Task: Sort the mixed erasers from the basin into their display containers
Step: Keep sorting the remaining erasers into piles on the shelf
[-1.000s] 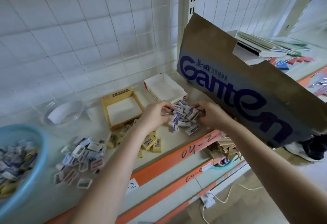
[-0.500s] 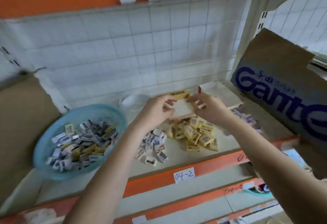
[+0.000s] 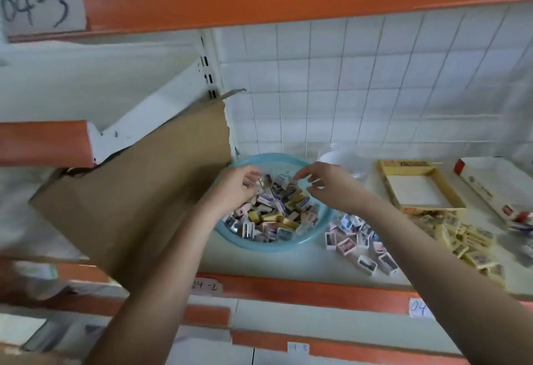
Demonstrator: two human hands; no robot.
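basin [image 3: 275, 245]: mixed erasers [image 3: 277, 214] | left hand [image 3: 233, 188]: pinching eraser [image 3: 261, 182] | right hand [image 3: 328, 188]: fingers loose, over basin

The bare left forearm [image 3: 161, 263] runs from 7 o'clock toward 1 o'clock; the bare right forearm [image 3: 432, 249] runs from 4 o'clock toward 10 o'clock; the two hands lie near each other but apart, just above centre. The left hand [image 3: 233, 188] has its back up and its fingers curled inward toward 3 o'clock; whether they pinch anything cannot be told. The right hand [image 3: 326, 188] holds nothing; its fingers are loosely bent and spread, pointing toward 9 o'clock.
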